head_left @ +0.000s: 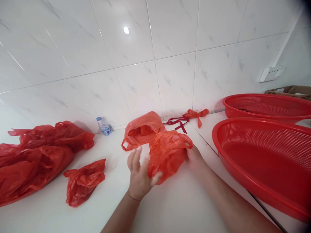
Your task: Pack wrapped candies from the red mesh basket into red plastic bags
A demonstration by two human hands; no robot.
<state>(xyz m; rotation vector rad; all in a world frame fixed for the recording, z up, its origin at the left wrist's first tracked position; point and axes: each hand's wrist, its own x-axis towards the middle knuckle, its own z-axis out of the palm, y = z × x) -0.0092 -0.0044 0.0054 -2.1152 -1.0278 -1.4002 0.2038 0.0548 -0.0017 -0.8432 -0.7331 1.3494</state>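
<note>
Head camera: a crumpled red bag (167,155) is between the left hand (139,178) and the right hand (193,157). The right one holds the bag's edge, its fingers partly hidden. The left one is spread wide; I cannot tell if it touches. An open red bag (145,119) lies just behind.

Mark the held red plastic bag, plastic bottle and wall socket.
Held red plastic bag (168,153), head view: crumpled middle.
Plastic bottle (106,129), head view: label on its body.
Wall socket (271,74), head view: middle of faceplate.
</note>
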